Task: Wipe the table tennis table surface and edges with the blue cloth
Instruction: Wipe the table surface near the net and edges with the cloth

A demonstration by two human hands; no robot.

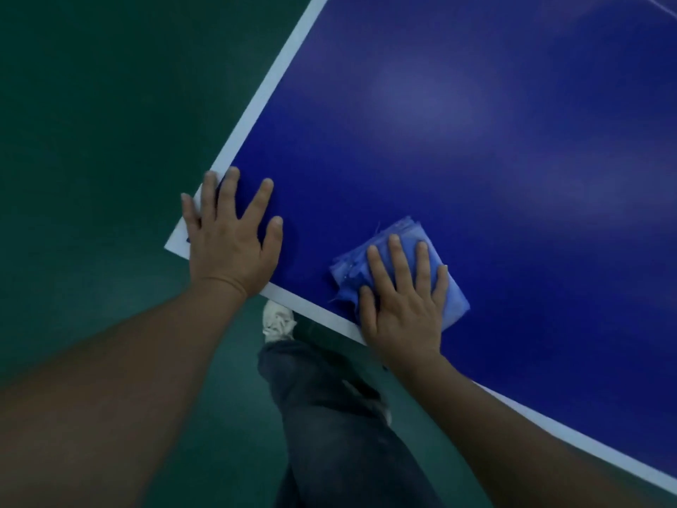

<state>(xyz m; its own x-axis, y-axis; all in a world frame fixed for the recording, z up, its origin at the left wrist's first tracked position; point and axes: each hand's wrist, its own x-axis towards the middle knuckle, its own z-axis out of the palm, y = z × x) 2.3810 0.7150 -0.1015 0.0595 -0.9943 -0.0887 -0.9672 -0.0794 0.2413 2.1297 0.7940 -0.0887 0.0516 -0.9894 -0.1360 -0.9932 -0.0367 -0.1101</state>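
Pressing flat: right hand [403,306] on blue cloth [350,276], left hand [230,243] on tabletop [476,159] corner.
White edge [318,312]: under both wrists.
Room: wide ahead.
Cloth: squarish, corner pointing ahead.

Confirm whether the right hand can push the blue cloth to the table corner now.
Probably not fully. The right hand presses the blue cloth near the front edge, but the left hand lies spread over that corner of the table, blocking the last stretch.
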